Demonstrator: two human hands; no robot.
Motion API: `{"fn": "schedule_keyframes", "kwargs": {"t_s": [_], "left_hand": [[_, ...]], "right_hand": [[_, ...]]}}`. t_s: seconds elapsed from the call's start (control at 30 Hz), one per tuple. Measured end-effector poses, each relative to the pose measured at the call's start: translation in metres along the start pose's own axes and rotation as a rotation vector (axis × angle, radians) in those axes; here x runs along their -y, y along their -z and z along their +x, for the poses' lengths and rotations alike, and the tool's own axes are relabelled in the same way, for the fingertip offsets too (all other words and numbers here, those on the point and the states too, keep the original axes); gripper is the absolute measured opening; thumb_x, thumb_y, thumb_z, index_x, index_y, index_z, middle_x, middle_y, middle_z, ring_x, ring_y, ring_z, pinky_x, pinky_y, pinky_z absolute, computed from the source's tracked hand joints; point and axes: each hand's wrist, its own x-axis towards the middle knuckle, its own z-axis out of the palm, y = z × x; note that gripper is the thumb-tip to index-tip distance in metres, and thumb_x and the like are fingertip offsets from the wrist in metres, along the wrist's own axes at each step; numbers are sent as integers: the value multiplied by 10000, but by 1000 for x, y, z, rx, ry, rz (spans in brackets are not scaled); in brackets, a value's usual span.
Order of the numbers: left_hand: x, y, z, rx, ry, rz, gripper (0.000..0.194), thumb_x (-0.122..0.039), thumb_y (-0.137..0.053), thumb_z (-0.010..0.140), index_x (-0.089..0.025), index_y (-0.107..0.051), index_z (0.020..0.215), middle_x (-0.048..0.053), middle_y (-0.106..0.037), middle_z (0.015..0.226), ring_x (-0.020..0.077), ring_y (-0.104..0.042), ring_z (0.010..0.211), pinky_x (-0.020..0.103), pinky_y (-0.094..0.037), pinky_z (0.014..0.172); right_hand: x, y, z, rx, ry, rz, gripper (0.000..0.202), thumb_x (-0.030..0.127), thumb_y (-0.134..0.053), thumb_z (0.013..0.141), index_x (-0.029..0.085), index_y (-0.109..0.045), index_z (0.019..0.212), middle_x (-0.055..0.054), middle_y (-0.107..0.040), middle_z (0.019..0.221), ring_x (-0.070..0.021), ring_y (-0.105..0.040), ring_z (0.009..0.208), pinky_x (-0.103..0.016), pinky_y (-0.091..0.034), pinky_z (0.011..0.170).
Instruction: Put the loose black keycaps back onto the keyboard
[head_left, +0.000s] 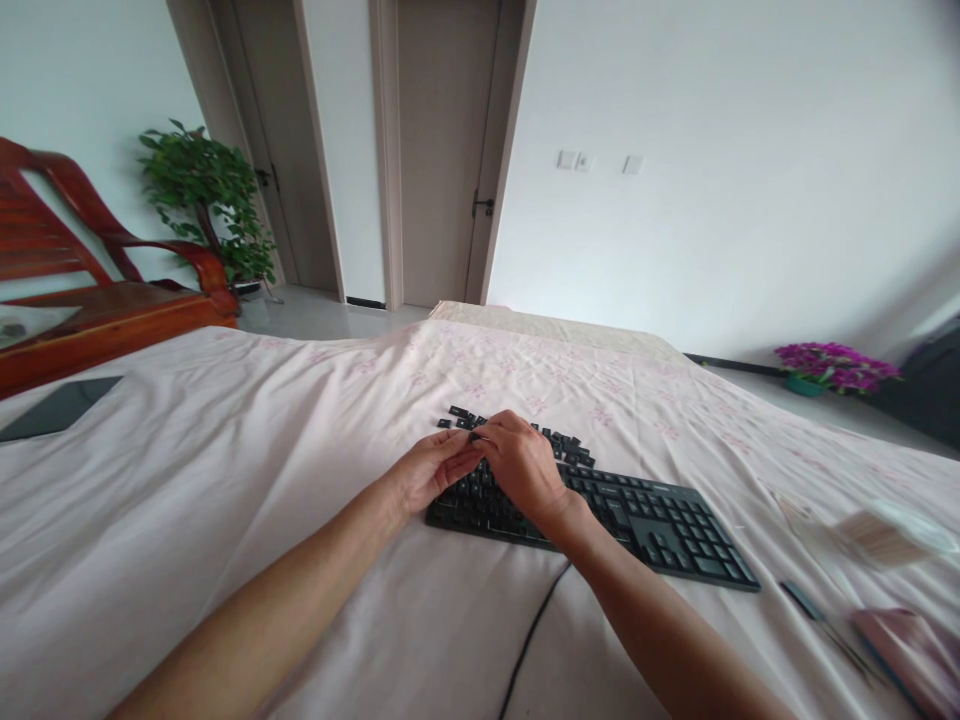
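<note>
A black keyboard (675, 530) lies on the pink flowered cloth (300, 560), its left part partly covered by my hands. Several loose black keycaps (574, 450) are scattered just behind it. My left hand (439, 465) is over the keyboard's left end, fingers pinched around a small dark piece that looks like a keycap (474, 437). My right hand (521, 460) meets it there, fingertips closed at the same piece; whether they hold anything more is hidden. A black cable (529, 640) runs from the keyboard toward me.
To the right lie a tool with a dark handle (802, 600), a pink cloth item (907, 645) and a clear pack of thin sticks (885, 535). A dark flat tablet-like object (60, 408) rests at the far left, near a wooden chair (112, 300).
</note>
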Motion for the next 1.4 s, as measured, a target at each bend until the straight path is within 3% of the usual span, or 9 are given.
{"fn": "schedule_keyframes", "kwargs": {"t_s": [0.1,0.2,0.4,0.5,0.67,1.23,1.4], "left_hand": [[-3,-3,-3,46,54,83,224,-220,-720,769,-116,-666,960,89,-725,954,154,-692,891,238,-548,837],[-5,-5,-4,14,45,205,250,-266,-750,736,-133,-676,934,80,-723,950,155,-683,888,246,-539,820],[-8,5,2,-263,-340,599,303,-420,-690,744,-160,-680,899,59,-706,922,139,-642,802,202,-463,632],[-7,18,8,-356,-462,744,300,-417,-663,751,-161,-682,905,58,-704,886,163,-631,822,240,-462,699],[-4,37,17,-385,-573,879,292,-412,-627,760,-157,-692,886,66,-711,893,195,-626,869,293,-450,816],[0,44,18,-405,-525,973,232,-396,-617,747,-186,-700,804,42,-720,818,204,-641,798,286,-459,759],[1,45,18,-401,-519,993,233,-395,-607,756,-193,-703,822,44,-725,847,208,-645,816,287,-462,767]], "right_hand": [[-9,1,-7,-7,-51,66,175,237,-542,897,249,-703,967,-18,-642,983,-135,-591,903,-218,-422,797],[-17,-1,-17,26,-91,65,165,252,-568,880,249,-714,958,-19,-649,974,-137,-601,891,-221,-428,791],[-18,-8,-39,165,-110,-23,142,263,-589,868,254,-721,920,-20,-642,941,-150,-600,880,-229,-435,784],[-15,-10,-45,177,-78,-73,137,256,-582,874,258,-717,898,-21,-633,933,-155,-586,894,-230,-431,781],[-9,-12,-49,196,-23,-167,128,239,-576,878,243,-699,840,-23,-617,908,-158,-562,882,-237,-421,731],[1,-16,-50,196,223,-403,151,124,-548,862,191,-634,758,-59,-595,862,-198,-492,812,-339,-348,699],[4,-16,-50,196,230,-423,151,103,-542,856,184,-632,766,-65,-594,863,-200,-490,800,-346,-346,688]]}}
